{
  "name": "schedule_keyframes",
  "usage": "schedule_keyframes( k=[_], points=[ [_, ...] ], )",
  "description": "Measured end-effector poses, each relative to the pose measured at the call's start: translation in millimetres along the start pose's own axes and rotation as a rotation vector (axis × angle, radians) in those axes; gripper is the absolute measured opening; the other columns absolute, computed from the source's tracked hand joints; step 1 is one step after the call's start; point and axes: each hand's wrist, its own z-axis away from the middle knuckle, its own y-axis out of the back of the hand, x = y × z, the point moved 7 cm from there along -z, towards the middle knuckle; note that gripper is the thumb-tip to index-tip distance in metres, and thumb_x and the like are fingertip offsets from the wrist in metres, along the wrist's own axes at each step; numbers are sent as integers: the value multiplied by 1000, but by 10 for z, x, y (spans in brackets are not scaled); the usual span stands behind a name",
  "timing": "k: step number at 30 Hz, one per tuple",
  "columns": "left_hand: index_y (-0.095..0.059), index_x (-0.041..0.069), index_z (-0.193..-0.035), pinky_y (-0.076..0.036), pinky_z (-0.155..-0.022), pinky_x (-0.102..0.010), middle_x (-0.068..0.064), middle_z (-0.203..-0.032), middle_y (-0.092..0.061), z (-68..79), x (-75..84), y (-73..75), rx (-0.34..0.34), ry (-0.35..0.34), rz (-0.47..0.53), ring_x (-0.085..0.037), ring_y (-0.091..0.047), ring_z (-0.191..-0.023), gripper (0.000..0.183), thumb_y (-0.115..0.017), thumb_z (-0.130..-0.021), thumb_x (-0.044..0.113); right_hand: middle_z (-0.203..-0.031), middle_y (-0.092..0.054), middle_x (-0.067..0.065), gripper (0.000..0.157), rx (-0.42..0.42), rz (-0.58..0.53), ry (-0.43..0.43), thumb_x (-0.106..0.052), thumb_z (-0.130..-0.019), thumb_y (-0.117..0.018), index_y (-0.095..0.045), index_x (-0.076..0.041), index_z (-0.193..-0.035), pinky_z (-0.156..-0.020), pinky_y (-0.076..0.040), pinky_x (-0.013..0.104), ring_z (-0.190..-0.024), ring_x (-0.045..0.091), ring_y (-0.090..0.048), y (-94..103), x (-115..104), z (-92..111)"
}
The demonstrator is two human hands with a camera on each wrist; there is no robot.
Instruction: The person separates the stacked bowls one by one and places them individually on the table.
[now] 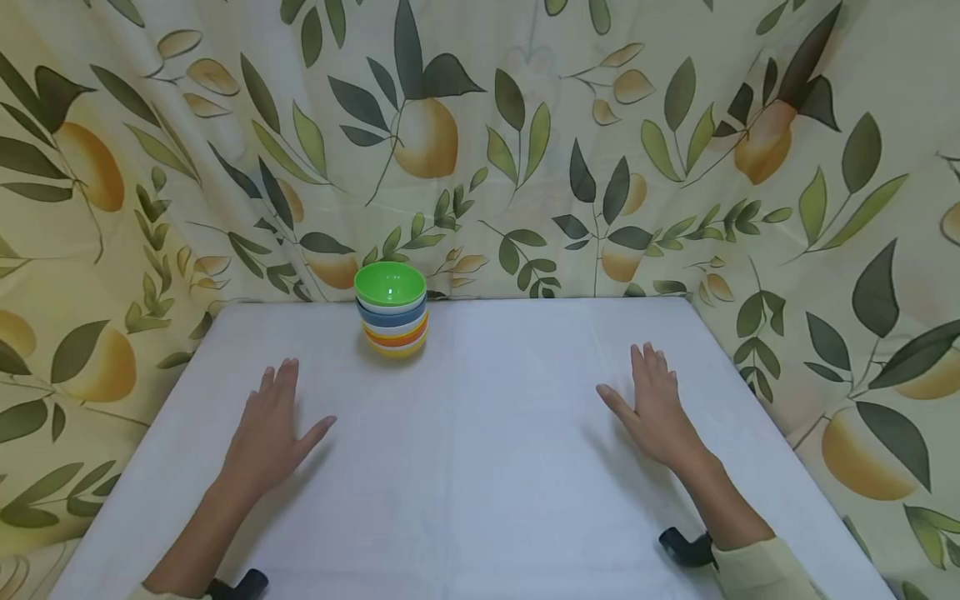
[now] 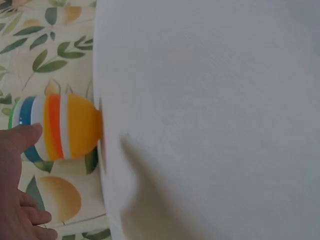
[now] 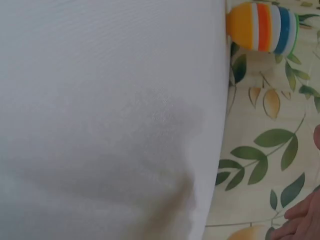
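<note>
A stack of nested bowls (image 1: 392, 310) stands near the far edge of the table, left of its middle. The top bowl is green inside; blue, orange and yellow bands with white between them show below it. My left hand (image 1: 266, 429) is held over the table, nearer to me and to the left of the stack, fingers straight and thumb spread. On the other side my right hand (image 1: 656, 408) hovers over the cloth with fingers extended, well apart from the bowls. Neither hand holds anything. In the left wrist view the thumb overlaps the bowls (image 2: 82, 127).
A white cloth (image 1: 480, 467) covers the table. Behind and beside it hangs a curtain (image 1: 525, 167) printed with fruit and leaves. A black strap piece (image 1: 686, 547) sits at the right wrist, and another black piece (image 1: 247, 585) at the left.
</note>
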Motion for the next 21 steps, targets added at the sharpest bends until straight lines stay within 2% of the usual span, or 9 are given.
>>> schedule_keyframes(
  k=[5,9,16,21],
  points=[
    [-16,-11,-162,-21,-122,-67,-35,-166,-21,-196,112,-112,-60,34,90,-51,-15,-155,102,-74,-97,41,-168,-5,36,98,-44,-31,-4,-56,-106,-53,-9,12,-162,-124,-2,67,-156,51,1,-60,-62,-128],
    [-15,-9,-163,-22,-122,-66,-32,-168,-20,-327,206,-197,-81,44,131,-49,-15,-156,102,-71,-98,45,-171,-4,32,99,-60,-53,-10,-58,-106,-51,-6,9,-164,-126,-4,64,-158,45,3,-108,-136,-255],
    [-14,-5,-165,-22,-122,-66,-29,-170,-19,-450,270,-334,-110,95,223,-46,-14,-157,105,-73,-96,49,-173,-3,25,103,-108,-73,34,-64,-104,-50,-3,5,-166,-128,-2,55,-160,38,4,-222,-380,-489],
    [-14,-2,-166,-22,-122,-65,-28,-170,-18,-566,282,-378,-126,142,297,-46,-15,-157,108,-74,-94,53,-174,-4,21,106,-144,-91,68,-64,-102,-54,-3,3,-166,-129,-3,53,-161,35,3,-315,-573,-625]
  ],
)
